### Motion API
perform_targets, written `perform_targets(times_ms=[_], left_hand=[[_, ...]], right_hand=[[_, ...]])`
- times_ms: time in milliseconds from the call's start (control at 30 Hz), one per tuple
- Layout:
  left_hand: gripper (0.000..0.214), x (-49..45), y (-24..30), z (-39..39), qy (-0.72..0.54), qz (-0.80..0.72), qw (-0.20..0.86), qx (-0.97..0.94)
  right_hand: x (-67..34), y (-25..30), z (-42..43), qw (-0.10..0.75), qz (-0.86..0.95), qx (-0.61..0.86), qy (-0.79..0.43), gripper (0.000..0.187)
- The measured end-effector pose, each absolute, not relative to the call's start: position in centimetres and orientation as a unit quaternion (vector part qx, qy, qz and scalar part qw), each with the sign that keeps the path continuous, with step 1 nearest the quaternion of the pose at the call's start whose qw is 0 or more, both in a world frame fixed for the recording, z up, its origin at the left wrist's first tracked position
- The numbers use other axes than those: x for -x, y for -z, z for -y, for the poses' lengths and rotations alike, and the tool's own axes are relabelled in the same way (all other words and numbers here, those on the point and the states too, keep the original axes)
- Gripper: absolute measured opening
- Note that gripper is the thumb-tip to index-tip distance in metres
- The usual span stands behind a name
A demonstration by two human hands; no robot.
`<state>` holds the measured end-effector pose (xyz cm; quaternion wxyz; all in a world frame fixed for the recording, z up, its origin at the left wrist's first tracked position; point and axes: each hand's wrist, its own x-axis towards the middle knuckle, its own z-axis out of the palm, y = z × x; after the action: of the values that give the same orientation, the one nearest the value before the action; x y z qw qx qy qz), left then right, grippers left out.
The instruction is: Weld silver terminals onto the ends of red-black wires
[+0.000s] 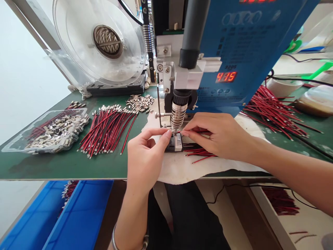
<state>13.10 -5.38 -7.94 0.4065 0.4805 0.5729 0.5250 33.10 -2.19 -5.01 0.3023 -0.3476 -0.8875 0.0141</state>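
My left hand is at the soldering machine's small fixture, thumb and forefinger pinched together at its left side. Whatever lies between those fingertips is too small to make out. From the right, my right hand pinches a red-and-black wire, its end pointing toward the fixture. Directly above the fixture is the soldering head with a coiled metal spring around it. Several red-and-black wires lie on the white cloth below my right hand.
Left of my hands lie a bundle of wires, a pile of small metal connectors and a clear tray of connectors. The blue control box stands behind. More wires lie at right. Blue bins stand below the table.
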Motion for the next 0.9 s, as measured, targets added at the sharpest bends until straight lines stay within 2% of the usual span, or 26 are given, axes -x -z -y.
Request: perform_targets(times_ms=[900], left_hand=[[0.025, -12.94, 8.26, 5.26, -0.541, -0.548, 0.422, -0.479]], right_hand=[[-33.30, 5.30, 2.04, 0.312, 0.892, 0.326, -0.009, 0.015]])
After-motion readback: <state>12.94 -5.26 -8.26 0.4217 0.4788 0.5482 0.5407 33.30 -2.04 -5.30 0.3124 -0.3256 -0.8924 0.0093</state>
